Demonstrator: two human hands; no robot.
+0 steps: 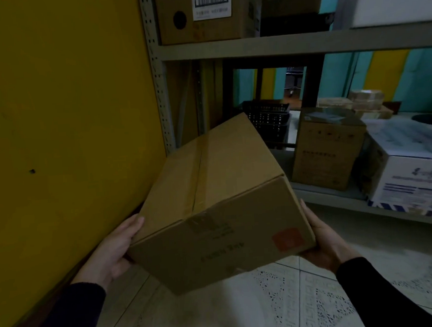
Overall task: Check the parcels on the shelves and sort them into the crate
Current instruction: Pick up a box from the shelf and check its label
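A taped brown cardboard parcel (220,203) with a red square mark on its near face is tilted in the air in front of the shelves. My left hand (114,250) grips its lower left edge, thumb along the side and fingers hidden beneath. My right hand (323,240) grips the lower right corner, its fingers also under the box. A black slotted crate (268,119) stands behind the parcel, beyond the lower shelf, partly hidden by it.
A grey metal shelf unit (303,43) carries a barcode-labelled box (200,15) on top. On the lower shelf (338,196) stand a brown parcel (328,154) and a white printed box (413,176). A yellow wall (68,121) is close on the left. Patterned tile floor (268,299) lies below.
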